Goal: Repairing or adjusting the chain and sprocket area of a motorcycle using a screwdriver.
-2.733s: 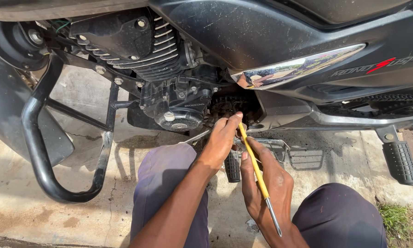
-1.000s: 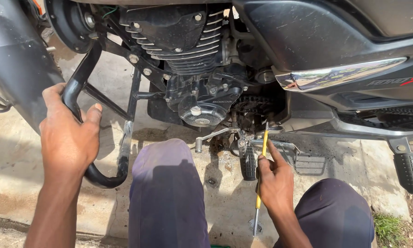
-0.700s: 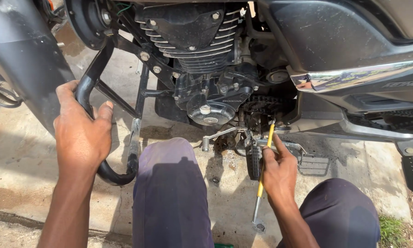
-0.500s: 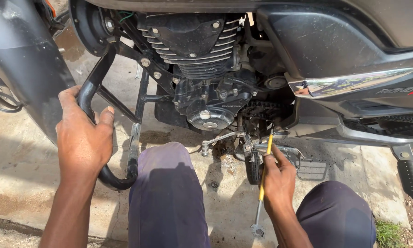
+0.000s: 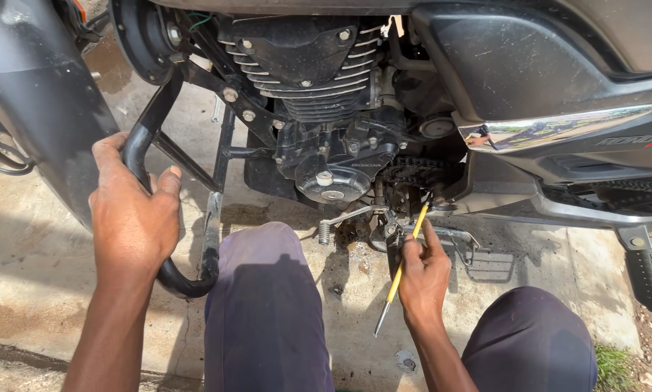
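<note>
A thin yellow rod is pinched in the closed fingers of the right hand, near the middle of the scene. The rod is held at a slant: its far tip is set against the chain area low on the motorcycle engine, while its near, dark end sticks out below the hand, just above the ground. The hand is gripped around the middle of the rod, so both ends are seen.

The left hand is wrapped tight around the black crash bar at the left, with the thumb hooked over the tube. It is kept well apart from the rod.

No containers are seen. The person's knees, clad in dark purple trousers, are spread near the bottom, one between the hands and one at the right. A footrest is seen at the far right. The motorcycle is parked outdoors on stained, sunlit concrete, with a patch of grass at the near right corner.
</note>
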